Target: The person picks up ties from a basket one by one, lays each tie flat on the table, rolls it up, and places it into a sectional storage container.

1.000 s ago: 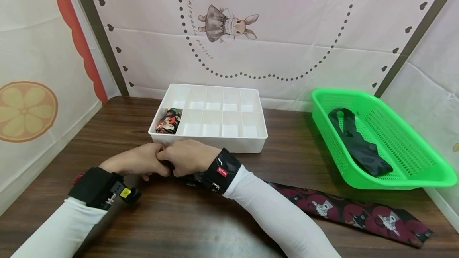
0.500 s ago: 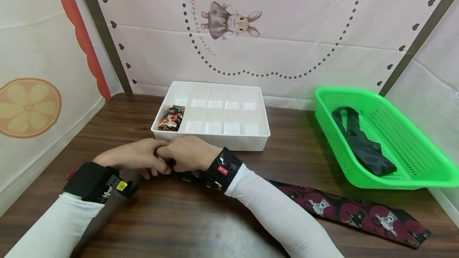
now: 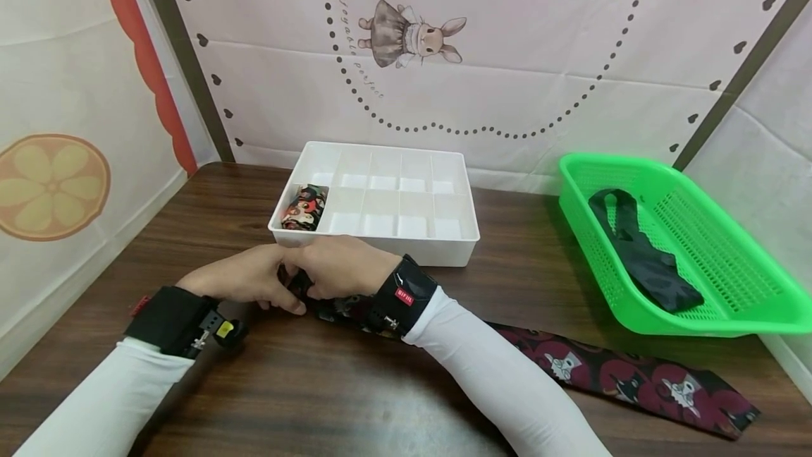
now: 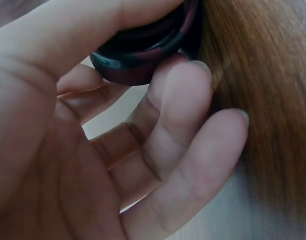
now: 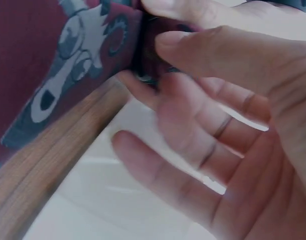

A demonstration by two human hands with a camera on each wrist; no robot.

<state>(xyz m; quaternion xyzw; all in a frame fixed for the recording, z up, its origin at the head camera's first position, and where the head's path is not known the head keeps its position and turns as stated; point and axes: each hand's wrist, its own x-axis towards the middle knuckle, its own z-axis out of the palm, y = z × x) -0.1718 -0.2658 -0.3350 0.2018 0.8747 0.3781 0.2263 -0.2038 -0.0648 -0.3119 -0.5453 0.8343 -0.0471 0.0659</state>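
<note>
While one rolled tie (image 3: 304, 206) is already sitting in the front-left compartment of the white divided tray (image 3: 466, 242), I am rolling a second, the patterned red tie (image 3: 634, 376), near the front edge of the desk (image 3: 317, 393), just in front of the tray. My left hand (image 3: 244, 281) and my right hand (image 3: 339, 266) are meeting over the rolled end, fingers curled and pinching it between them. By my judgement the work is at an early stage: only a short length is coiled, most of the tie is lying flat and trailing toward the desk's front-right corner, and nine tray compartments are standing empty. A dark tie (image 3: 641, 259) is waiting in the green basket (image 3: 729, 319) by the right edge.

The head view is showing the whole layout, but my knuckles are hiding the coil itself. The left wrist view is supplying that detail: my thumb and fingers (image 4: 180, 95) are clamping a small dark-red roll (image 4: 142, 60), its layered edges visible. The right wrist view, partly blurred, is showing the tie's printed pattern (image 5: 77, 65) running flat along the desk into the roll, with my fingers (image 5: 203, 55) curling onto it; how tightly they are pressing I cannot tell.
</note>
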